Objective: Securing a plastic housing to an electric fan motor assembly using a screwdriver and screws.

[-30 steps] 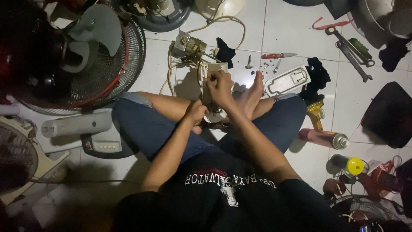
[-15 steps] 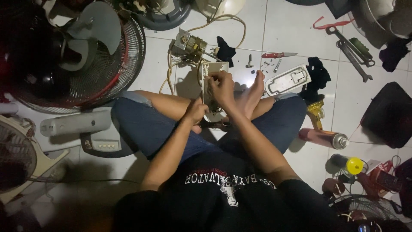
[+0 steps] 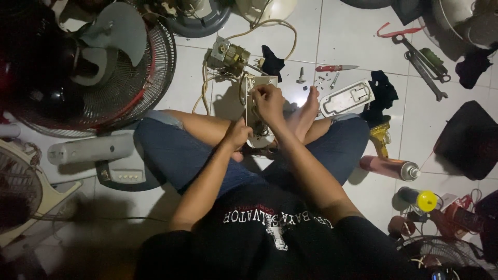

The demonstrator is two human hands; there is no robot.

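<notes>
While your left hand (image 3: 237, 134) clamps the housing (image 3: 258, 103), keep your right hand (image 3: 268, 98) pinched firmly on its top edge.

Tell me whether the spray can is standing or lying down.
Lying down: the spray can rests on its side on the floor tiles, nozzle end pointing right.

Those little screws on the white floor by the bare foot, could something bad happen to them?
Possibly. The small loose screws lie right beside the bare foot, so a shift of the leg could scatter them or hurt the foot. The red-handled knife lies close by, blade bare. The right hand works amid cream wires that might snag.
</notes>
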